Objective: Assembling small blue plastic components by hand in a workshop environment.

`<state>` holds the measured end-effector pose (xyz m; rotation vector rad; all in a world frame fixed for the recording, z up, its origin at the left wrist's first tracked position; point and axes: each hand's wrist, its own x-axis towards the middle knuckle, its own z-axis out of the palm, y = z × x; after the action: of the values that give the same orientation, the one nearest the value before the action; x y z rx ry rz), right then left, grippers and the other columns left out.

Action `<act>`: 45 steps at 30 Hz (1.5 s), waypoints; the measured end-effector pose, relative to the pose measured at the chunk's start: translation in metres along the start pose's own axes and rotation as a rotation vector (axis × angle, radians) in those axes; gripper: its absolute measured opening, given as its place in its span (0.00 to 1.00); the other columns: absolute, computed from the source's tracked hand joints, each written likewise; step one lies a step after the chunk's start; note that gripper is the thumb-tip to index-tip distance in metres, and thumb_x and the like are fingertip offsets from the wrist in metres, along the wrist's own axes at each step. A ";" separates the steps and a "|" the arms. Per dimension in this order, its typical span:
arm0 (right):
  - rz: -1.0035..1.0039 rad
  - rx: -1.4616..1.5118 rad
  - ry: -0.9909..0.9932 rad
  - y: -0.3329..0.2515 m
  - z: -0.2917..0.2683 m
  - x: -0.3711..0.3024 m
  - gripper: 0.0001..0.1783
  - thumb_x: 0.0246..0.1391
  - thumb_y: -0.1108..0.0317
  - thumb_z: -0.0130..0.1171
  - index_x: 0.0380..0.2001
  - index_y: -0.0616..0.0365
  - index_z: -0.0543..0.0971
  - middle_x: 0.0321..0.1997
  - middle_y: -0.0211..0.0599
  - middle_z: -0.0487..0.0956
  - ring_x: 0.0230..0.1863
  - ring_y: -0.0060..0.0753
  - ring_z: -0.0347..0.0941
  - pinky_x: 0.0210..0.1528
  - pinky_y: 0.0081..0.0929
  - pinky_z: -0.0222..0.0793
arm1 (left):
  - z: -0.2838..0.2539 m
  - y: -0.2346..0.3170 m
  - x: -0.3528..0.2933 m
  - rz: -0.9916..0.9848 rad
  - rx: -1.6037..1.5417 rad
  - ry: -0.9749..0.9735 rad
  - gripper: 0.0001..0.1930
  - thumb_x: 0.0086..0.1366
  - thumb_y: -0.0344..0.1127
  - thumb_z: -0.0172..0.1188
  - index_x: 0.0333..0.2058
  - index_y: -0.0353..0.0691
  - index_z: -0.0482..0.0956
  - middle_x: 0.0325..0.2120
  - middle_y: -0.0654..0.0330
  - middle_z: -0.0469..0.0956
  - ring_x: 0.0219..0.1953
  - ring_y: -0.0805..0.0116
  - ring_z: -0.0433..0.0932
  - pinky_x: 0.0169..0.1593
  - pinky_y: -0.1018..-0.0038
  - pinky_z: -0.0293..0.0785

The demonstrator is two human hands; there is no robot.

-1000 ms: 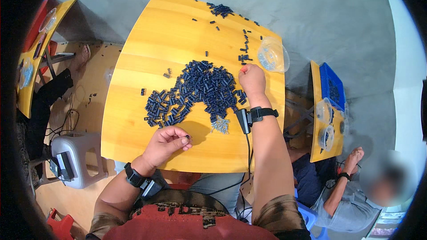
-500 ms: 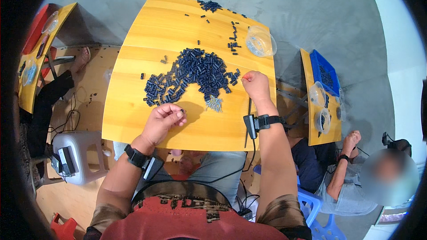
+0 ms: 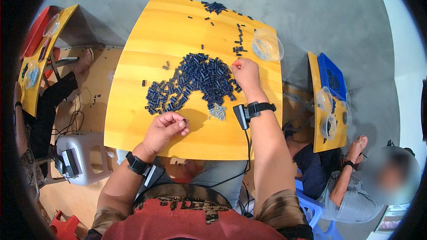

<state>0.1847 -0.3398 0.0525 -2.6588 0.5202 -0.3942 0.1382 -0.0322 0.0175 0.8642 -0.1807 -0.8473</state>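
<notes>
On the yellow wooden table (image 3: 147,44), a large heap of small black cylindrical pieces (image 3: 202,73) lies in front of me. My left hand (image 3: 165,129) is at the heap's near left side, thumb and fingers closed on a small black piece (image 3: 184,120), mostly hidden by the fingertips. My right hand (image 3: 246,72) is at the heap's right edge, its fingers pinched together. A speck of red shows at those fingertips; what they hold, if anything, cannot be made out. Between the hands, touching the heap's near edge, lies a small pile of silvery screws (image 3: 217,112).
A clear plastic tub (image 3: 267,46) with silvery bits stands at the table's right edge. More black pieces (image 3: 215,7) lie at the far edge. Side tables hold a blue crate (image 3: 331,78) and a red tray (image 3: 38,33). A person (image 3: 351,195) sits at right, a grey stool (image 3: 82,155) at left.
My right hand has moved left, from beside the heap to its right edge, still pinched. My left hand stays near the same place with the small black piece. The view has shifted slightly.
</notes>
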 end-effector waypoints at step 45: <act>-0.079 -0.213 0.017 -0.004 -0.015 -0.004 0.04 0.38 0.73 0.58 0.22 0.62 0.76 0.26 0.48 0.76 0.29 0.43 0.74 0.35 0.34 0.70 | 0.000 -0.001 -0.001 -0.014 -0.043 -0.004 0.03 0.61 0.27 0.54 0.35 0.36 0.74 0.28 0.58 0.76 0.31 0.70 0.74 0.36 0.76 0.71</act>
<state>0.1773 -0.3399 0.0663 -2.8903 0.4874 -0.4047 0.1371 -0.0322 0.0169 0.8241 -0.1598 -0.8636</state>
